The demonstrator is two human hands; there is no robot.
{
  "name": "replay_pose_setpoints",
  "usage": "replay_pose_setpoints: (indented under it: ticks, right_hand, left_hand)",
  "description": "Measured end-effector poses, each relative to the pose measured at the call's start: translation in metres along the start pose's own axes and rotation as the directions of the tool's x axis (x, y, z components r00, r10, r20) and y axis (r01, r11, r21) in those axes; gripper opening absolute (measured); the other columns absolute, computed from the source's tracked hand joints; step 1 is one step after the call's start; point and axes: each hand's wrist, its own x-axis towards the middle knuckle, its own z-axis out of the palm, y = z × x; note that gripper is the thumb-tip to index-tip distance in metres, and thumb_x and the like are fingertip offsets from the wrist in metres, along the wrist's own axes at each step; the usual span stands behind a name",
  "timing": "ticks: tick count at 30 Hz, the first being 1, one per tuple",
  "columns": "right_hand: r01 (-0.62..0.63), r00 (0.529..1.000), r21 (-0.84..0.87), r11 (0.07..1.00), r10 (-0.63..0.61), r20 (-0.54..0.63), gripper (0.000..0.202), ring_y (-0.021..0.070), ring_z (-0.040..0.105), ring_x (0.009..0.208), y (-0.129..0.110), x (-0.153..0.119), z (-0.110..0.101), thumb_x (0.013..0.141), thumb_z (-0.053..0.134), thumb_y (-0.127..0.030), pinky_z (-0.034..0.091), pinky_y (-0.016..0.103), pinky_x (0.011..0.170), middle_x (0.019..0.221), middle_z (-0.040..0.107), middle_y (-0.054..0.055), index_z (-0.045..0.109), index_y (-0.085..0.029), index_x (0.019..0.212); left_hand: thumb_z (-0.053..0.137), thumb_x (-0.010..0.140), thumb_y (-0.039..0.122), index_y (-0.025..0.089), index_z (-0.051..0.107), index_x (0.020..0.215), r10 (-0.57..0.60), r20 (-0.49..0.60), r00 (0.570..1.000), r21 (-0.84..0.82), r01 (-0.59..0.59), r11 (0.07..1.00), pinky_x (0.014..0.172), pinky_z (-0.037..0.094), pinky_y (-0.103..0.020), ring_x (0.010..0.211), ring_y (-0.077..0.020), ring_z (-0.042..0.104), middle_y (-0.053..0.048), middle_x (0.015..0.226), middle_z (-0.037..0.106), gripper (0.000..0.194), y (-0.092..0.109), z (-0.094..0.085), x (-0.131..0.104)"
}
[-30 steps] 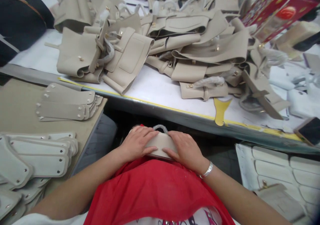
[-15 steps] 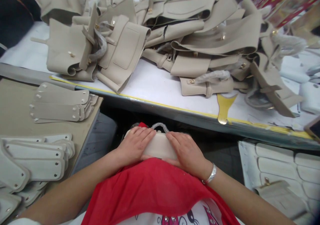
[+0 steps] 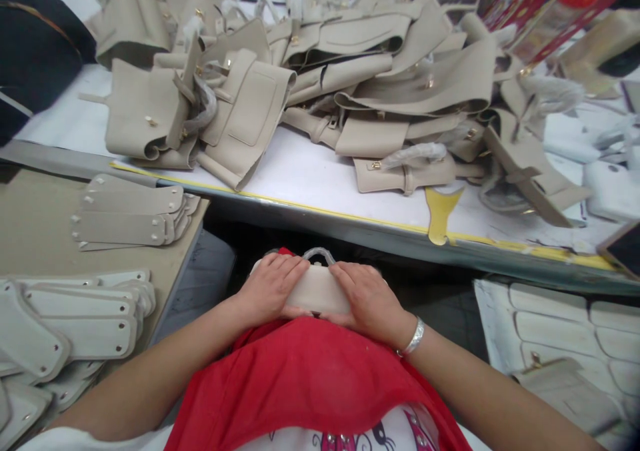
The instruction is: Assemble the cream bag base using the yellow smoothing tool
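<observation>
A small beige bag (image 3: 320, 291) with a wrapped, looped handle sits at my lap, against the red apron (image 3: 315, 377). My left hand (image 3: 275, 284) grips its left end, fingers laid over the top and the thumb along the near side. On the right end, my right hand (image 3: 367, 297) holds it the same way, with a silver bracelet at the wrist. Between the hands the bag's smooth middle shows; its underside is hidden.
Beige unfinished bag pieces (image 3: 250, 111) are heaped on the white worktable (image 3: 310, 184), near a yellow tool (image 3: 441, 214). Stacked panels (image 3: 125, 207) and white-edged pieces (image 3: 85, 317) lie left. At right are pale panels (image 3: 547, 331) and a folded beige piece (image 3: 565, 391).
The camera view has shifted slightly, so the worktable's contents appear a little lower. Both hands keep their hold on the bag.
</observation>
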Motion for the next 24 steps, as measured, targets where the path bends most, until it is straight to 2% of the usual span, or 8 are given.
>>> replay_pose_setpoints:
  ticks: [4, 8, 11, 16, 18, 21, 24]
  right_hand:
    - [-0.019, 1.0, 0.022, 1.0, 0.019, 0.002, 0.072, 0.0276, 0.049, 0.104, -0.001, -0.001, -0.001, 0.069, 0.057, -0.063, 0.037, 0.041, 0.088, 0.119, 0.054, 0.016, 0.048, -0.012, 0.12]
    - [-0.023, 1.0, 0.024, 0.999, 0.023, 0.004, 0.072, 0.0269, 0.05, 0.104, -0.001, -0.002, -0.001, 0.069, 0.058, -0.064, 0.037, 0.04, 0.088, 0.118, 0.054, 0.015, 0.048, -0.013, 0.119]
    - [-0.019, 1.0, 0.033, 0.999, 0.019, 0.011, 0.074, 0.0276, 0.05, 0.105, 0.0, -0.001, -0.002, 0.069, 0.054, -0.067, 0.037, 0.04, 0.088, 0.118, 0.054, 0.015, 0.048, -0.013, 0.119]
    - [-0.115, 0.993, 0.015, 0.993, 0.114, 0.035, 0.044, 0.0218, 0.054, 0.096, -0.001, 0.003, -0.002, 0.085, 0.045, -0.052, 0.039, 0.035, 0.081, 0.109, 0.059, 0.009, 0.052, -0.018, 0.112]
    - [-0.154, 0.988, -0.002, 0.988, 0.154, 0.032, 0.035, 0.0206, 0.055, 0.092, -0.002, 0.006, -0.001, 0.088, 0.043, -0.047, 0.039, 0.034, 0.078, 0.104, 0.061, 0.007, 0.054, -0.02, 0.109]
    - [-0.176, 0.984, 0.001, 0.984, 0.175, 0.021, 0.03, 0.02, 0.055, 0.089, -0.003, 0.008, -0.001, 0.088, 0.044, -0.045, 0.038, 0.032, 0.076, 0.098, 0.062, 0.006, 0.055, -0.021, 0.103]
    - [-0.23, 0.973, 0.003, 0.973, 0.23, -0.022, 0.035, 0.0206, 0.056, 0.088, 0.001, 0.003, -0.006, 0.085, 0.048, -0.047, 0.039, 0.033, 0.077, 0.093, 0.062, 0.008, 0.056, -0.018, 0.102]
  left_hand:
    - [0.049, 0.068, 0.07, 0.014, 0.044, 0.124, -0.029, 0.009, 1.0, -0.07, 0.03, 0.997, 0.094, 0.029, -0.043, 0.107, -0.0276, 0.047, -0.014, 0.12, 0.053, 0.079, 0.004, -0.005, 0.003]
    - [0.043, 0.079, 0.062, 0.017, 0.05, 0.112, -0.152, 0.036, 0.988, -0.067, 0.154, 0.986, 0.088, 0.032, -0.041, 0.101, -0.0251, 0.051, -0.009, 0.111, 0.059, 0.057, 0.015, -0.007, 0.011]
    - [0.04, 0.084, 0.058, 0.019, 0.052, 0.105, -0.213, 0.014, 0.977, -0.033, 0.213, 0.976, 0.086, 0.032, -0.041, 0.097, -0.0237, 0.053, -0.007, 0.103, 0.062, 0.046, 0.02, -0.006, 0.016]
    - [0.041, 0.086, 0.053, 0.02, 0.053, 0.104, -0.218, -0.005, 0.976, -0.019, 0.218, 0.976, 0.084, 0.033, -0.04, 0.096, -0.0225, 0.053, -0.005, 0.103, 0.062, 0.039, 0.017, -0.001, 0.014]
    - [0.04, 0.086, 0.053, 0.02, 0.053, 0.105, -0.218, -0.011, 0.976, -0.025, 0.217, 0.976, 0.085, 0.034, -0.04, 0.097, -0.0225, 0.053, -0.005, 0.104, 0.062, 0.04, 0.016, 0.001, 0.014]
    - [0.042, 0.085, 0.053, 0.02, 0.053, 0.106, -0.22, -0.011, 0.975, -0.034, 0.22, 0.975, 0.087, 0.034, -0.041, 0.098, -0.0228, 0.053, -0.006, 0.104, 0.062, 0.041, 0.015, 0.001, 0.014]
    - [0.046, 0.084, 0.052, 0.02, 0.054, 0.106, -0.225, -0.008, 0.974, -0.006, 0.225, 0.974, 0.097, 0.028, -0.048, 0.097, -0.0235, 0.054, -0.006, 0.103, 0.063, 0.039, 0.017, -0.005, 0.016]
